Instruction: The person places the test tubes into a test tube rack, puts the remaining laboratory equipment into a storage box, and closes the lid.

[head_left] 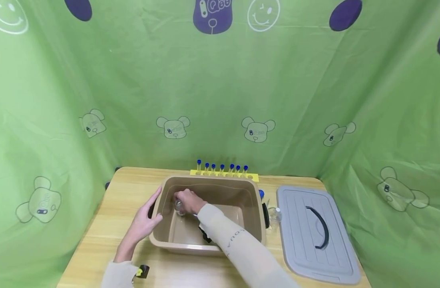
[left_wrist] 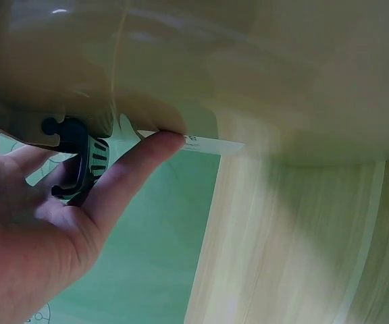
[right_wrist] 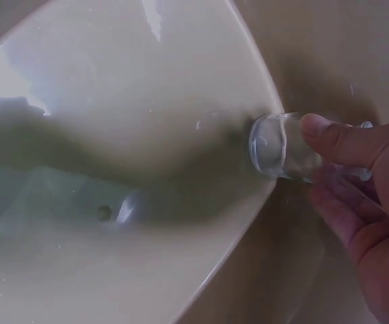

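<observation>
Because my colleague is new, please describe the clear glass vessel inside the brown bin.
Find the brown rectangular plastic bin on the wooden table. Inside its left end, the right hand grips the clear glass vessel. Unlike the transparent container beside the grey lid, it is held.

Jar (head_left: pixel 179 207) in bin (head_left: pixel 205 249), lid (head_left: pixel 301 236) at right, tubes (head_left: pixel 222 167) behind bin

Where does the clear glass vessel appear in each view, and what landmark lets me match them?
Head: the clear glass vessel is left of centre, low in the picture, held by the right hand inside the brown bin.
Left wrist: not in this picture.
Right wrist: right of centre, about mid-height, between thumb and fingers.
Shared landmark: the brown bin, whose outside fills the top of the left wrist view and whose inside fills the right wrist view.
</observation>
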A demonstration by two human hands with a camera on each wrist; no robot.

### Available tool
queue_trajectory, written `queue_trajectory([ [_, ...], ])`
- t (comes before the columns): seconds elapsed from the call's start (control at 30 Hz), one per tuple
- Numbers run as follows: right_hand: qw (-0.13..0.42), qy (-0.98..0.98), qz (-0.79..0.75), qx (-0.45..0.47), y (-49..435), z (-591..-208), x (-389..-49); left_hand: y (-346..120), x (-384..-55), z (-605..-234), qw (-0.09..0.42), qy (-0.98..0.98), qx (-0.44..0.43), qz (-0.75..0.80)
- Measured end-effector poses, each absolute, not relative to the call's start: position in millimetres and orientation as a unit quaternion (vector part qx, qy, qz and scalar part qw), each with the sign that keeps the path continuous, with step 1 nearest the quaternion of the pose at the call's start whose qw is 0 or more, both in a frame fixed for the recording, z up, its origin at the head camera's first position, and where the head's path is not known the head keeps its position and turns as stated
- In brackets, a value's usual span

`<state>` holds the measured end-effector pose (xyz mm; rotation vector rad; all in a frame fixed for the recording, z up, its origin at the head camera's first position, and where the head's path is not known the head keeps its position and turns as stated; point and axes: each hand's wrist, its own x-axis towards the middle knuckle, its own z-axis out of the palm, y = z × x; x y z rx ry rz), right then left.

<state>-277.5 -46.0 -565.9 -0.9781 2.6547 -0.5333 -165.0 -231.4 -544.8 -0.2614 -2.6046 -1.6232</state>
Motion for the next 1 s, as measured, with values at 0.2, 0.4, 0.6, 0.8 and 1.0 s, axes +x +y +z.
queue_trajectory([
  [0.2, 0.128, 0.918, -0.17, -0.335, -38, -564, -272, -225, -165, -546, 0.025, -0.844, -0.083, -0.529],
  [0.4, 0.151, 0.915, -0.171, -0.334, -30, -547, -267, -223, -166, -546, 0.021, -0.839, -0.075, -0.539],
  [0.6, 0.214, 0.906, -0.165, -0.327, -22, -505, -262, -224, -166, -544, 0.036, -0.833, -0.07, -0.548],
  [0.8, 0.227, 0.894, -0.165, -0.349, -1, -459, -248, -227, -159, -543, 0.044, -0.831, -0.072, -0.55],
  [1.0, 0.189, 0.89, -0.212, -0.356, 33, -422, -227, -227, -157, -542, 0.046, -0.832, -0.078, -0.547],
])
